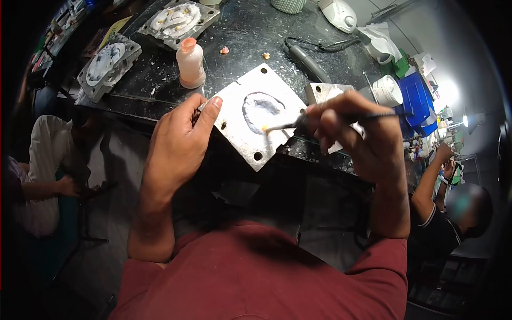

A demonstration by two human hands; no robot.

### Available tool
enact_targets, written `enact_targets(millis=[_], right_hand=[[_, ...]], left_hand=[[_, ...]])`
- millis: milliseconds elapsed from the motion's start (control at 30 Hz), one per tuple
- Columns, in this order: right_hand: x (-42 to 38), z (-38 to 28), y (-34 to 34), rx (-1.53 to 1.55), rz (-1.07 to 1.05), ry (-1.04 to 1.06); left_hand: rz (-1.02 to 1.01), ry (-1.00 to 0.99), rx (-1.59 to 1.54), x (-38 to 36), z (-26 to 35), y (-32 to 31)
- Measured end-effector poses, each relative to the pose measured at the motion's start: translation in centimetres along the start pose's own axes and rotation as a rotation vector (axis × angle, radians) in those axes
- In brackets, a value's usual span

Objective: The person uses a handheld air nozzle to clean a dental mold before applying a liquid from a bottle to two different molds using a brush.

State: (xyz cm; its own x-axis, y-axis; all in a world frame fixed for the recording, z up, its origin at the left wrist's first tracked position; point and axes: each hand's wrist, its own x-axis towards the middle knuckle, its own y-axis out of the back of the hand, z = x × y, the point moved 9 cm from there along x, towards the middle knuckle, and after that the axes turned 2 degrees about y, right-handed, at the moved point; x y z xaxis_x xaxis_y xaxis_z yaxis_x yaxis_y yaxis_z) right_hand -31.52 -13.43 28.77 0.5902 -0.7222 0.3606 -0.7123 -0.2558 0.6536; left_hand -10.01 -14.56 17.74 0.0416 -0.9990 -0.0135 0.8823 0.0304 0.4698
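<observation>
Left hand (pixel 178 136) pinches the mould (pixel 255 114) by its edge at the bench (pixel 160 90) front; right hand (pixel 354 130) grips a brush (pixel 320 121), tip in the cavity. Coating looks underway; next calls for small, steady strokes.

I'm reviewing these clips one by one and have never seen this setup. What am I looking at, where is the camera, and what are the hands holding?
There is no machine here: a person works with bare hands, and the single picture comes from a camera worn on their head, looking down. The left hand steadies a square metal mould plate at the edge of a dark, spattered workbench. The right hand has its grip on a thin brush, whose tip sits in the plate's oval hollow. Behind stand a small pinkish bottle, two more moulds and a white tub. Other people sit at either side.
</observation>
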Motion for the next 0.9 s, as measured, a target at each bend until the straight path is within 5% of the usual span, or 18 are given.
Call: enact_targets(millis=[33,133,367,500,700,800,900], right_hand=[[0.2,-0.5,-0.8,0.147,-0.077,-0.031],[0.8,1.0,1.0,-0.115,0.053,-0.094],[4.7,0.9,0.4,-0.238,-0.067,-0.075],[7.9,0.5,-2.5,-0.264,-0.358,-0.009],[8.5,0.6,-3.6,-0.056,-0.481,-0.115],[6.6,1.5,-1.0,0.170,-0.347,-0.214],[4.6,2.7,2.2,-0.157,-0.143,-0.245]], left_hand=[[0.004,0.007,0.016,0.0,0.1,0.1],[0.004,0.002,0.022,0.0,-0.2,0.0],[0.023,-0.026,0.028,-0.1,0.1,0.1],[0.019,0.009,0.049,-0.2,0.1,0.1],[0.075,-0.051,0.088,-0.1,0.3,0.1],[0.111,-0.082,0.039,-0.2,0.0,0.1],[0.066,-0.030,0.030,-0.1,-0.2,0.0]])
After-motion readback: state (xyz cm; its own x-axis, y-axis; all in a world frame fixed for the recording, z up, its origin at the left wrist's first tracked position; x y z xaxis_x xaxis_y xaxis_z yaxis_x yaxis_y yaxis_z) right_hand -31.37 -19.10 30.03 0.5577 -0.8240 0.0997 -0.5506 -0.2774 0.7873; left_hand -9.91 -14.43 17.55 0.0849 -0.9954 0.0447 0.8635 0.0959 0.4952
